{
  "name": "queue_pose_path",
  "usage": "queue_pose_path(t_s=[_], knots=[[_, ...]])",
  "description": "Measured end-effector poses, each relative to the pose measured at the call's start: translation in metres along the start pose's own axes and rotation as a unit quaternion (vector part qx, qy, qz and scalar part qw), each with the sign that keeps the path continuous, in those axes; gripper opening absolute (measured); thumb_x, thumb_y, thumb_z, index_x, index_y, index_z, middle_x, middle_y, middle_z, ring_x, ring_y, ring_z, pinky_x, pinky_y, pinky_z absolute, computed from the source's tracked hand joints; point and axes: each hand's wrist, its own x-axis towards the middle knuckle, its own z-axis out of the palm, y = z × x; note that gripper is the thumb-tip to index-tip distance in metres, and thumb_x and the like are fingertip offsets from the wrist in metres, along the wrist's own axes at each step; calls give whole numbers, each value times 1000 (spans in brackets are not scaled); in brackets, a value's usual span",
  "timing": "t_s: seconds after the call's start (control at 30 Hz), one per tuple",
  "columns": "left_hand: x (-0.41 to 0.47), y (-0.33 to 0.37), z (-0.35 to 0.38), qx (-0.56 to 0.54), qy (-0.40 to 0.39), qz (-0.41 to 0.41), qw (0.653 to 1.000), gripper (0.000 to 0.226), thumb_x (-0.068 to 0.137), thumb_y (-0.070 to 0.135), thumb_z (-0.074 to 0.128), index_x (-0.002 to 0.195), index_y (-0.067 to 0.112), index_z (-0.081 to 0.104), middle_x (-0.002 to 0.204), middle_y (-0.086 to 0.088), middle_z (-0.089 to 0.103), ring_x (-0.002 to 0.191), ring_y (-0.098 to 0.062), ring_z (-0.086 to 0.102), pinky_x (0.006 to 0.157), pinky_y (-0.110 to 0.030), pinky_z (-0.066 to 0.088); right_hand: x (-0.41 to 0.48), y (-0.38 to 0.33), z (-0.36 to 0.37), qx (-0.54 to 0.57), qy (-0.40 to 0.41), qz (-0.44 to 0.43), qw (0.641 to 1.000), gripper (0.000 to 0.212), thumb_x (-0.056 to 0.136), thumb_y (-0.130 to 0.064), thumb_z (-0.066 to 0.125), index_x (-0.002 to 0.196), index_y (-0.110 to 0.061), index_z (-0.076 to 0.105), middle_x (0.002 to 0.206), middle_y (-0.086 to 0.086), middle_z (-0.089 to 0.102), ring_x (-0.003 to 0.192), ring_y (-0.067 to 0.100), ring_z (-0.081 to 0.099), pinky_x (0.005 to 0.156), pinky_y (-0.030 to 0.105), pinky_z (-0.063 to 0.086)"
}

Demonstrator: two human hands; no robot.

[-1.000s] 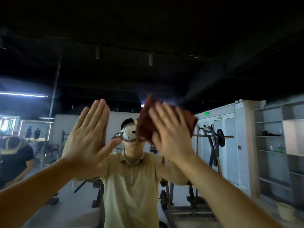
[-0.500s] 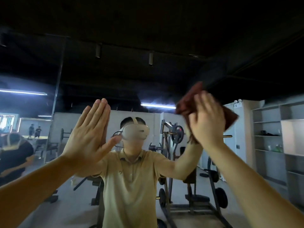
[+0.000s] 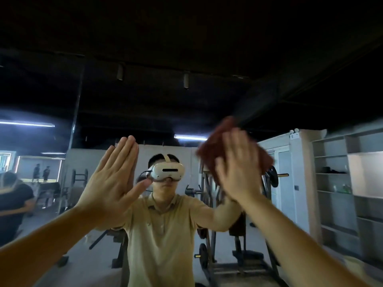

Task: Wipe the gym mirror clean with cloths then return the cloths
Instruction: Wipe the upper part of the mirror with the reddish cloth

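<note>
Head camera showed the left hand [image 3: 112,183] laid flat on the large wall-mounted gym mirror [image 3: 207,48], fingers straight and together. Right hand [image 3: 238,168], blurred, pressed a crumpled reddish-brown cloth [image 3: 209,150] against the glass with straight, spread fingers, up right of the reflected white headset [image 3: 169,170].

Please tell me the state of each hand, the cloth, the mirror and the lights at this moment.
left hand: open, flat against the mirror, holds nothing.
right hand: fingers straight, presses the red cloth on the glass; blurred.
red cloth: bunched under the right hand.
mirror: reflects the gym; smears cannot be told.
light tube: lit, in reflection.
</note>
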Motion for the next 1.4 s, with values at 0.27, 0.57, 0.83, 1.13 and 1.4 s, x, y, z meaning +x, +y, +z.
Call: queue_pose_path(t_s=[0.27, 0.57, 0.83, 1.13, 1.4], knots=[[-13, -8, -10, 23, 48, -21, 998, 79, 109, 56, 29, 168, 10, 3, 176, -8, 0, 163, -19, -1, 130, -36, -1, 66, -95, 4, 23, 60, 221, 973, 73, 102, -47, 20, 162, -7, 31, 171, 22, 14, 159, 41, 11, 125, 63, 12], [-48, -23, -6, 2, 59, -96, 994, 74, 109, 48, 17, 166, 1, 10, 175, -15, 2, 163, -27, 1, 131, -51, 11, -20, -120, 27, 7, -36, -276, 961, 73, 102, -52, 40, 165, -23, 20, 174, 9, 11, 162, 28, 2, 128, 56, 5], [-50, -38, 10, 83, 28, -63, 994, 88, 108, 63, 21, 165, -2, 6, 174, -20, -1, 163, -30, -2, 131, -46, 4, 99, -71, 6, 18, 13, 242, 970, 74, 100, -44, 25, 160, -1, 34, 172, 20, 14, 159, 40, 11, 125, 63, 13], [-56, -46, 1, 26, 29, -32, 999, 82, 109, 56, 22, 166, 1, 0, 175, -15, -9, 163, -26, -8, 131, -43, -1, -34, -193, 37, 36, -13, -145, 989, 66, 109, -48, 27, 168, -22, 15, 175, 11, 3, 162, 31, -1, 129, 57, 7], [-54, -43, -1, 28, 13, -38, 999, 100, 103, 74, 19, 165, -1, -3, 174, -18, -10, 162, -28, -11, 132, -46, 0, -71, -74, -5, -39, -110, -148, 982, 70, 107, -60, 27, 165, -19, 24, 173, 10, 16, 161, 30, 11, 126, 58, 19]])
